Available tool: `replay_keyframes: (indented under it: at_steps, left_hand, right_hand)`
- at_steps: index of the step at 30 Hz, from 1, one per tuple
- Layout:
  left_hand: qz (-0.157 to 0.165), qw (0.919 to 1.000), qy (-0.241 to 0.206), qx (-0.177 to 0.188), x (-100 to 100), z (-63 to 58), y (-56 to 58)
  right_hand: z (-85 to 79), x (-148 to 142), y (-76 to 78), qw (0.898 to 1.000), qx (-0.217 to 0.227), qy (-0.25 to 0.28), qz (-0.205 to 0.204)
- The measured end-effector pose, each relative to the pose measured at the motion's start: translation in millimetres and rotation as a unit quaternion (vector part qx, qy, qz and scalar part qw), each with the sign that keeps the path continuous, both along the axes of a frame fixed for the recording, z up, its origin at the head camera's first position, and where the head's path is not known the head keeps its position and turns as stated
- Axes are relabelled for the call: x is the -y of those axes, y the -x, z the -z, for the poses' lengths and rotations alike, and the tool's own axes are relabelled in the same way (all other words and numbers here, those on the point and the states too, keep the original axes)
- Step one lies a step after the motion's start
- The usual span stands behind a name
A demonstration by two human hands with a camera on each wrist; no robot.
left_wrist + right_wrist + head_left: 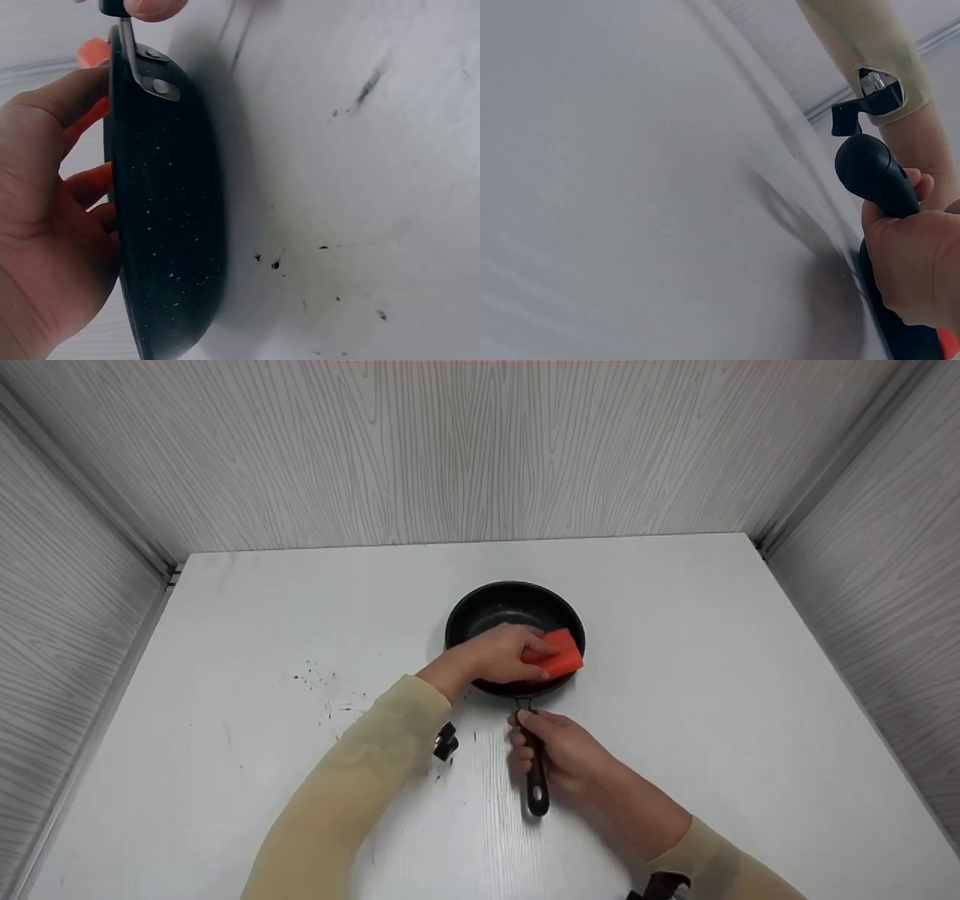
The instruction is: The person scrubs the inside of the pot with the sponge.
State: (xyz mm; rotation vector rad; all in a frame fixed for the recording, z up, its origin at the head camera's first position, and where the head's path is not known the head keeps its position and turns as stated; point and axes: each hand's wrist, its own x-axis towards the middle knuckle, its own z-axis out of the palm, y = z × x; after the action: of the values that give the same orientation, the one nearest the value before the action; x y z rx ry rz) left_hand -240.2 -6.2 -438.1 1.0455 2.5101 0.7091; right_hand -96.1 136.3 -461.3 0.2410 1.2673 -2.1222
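Observation:
A black frying pan [499, 604] sits on the white table, its handle [537, 791] pointing toward me. My left hand [504, 654] reaches over the near rim and pinches a red-orange sponge [568, 656] inside the pan, at its right side. In the left wrist view the speckled outer wall of the pan [172, 225] hides the ends of my left fingers. My right hand [559, 746] grips the handle close to the pan, thumb along the top. The right wrist view shows the rounded handle end [862, 166] sticking out beyond my right hand [915, 262].
Dark specks and smudges [322, 682] mark the white table [675, 660] left of the pan, with more below it. Pale wood-grain panels [450, 450] stand behind the table and along both sides. A black wrist mount [445, 741] pokes out at the left sleeve.

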Motion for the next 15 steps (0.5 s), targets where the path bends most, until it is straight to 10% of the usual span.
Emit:
replay_keyframes:
  at_steps: [15]
  left_hand:
    - [0.001, 0.9984, 0.018, -0.053, -7.4, 7.3, 7.3]
  right_hand:
    - [0.3, 3.9, -0.5, 1.000, -0.008, -0.005, 0.014]
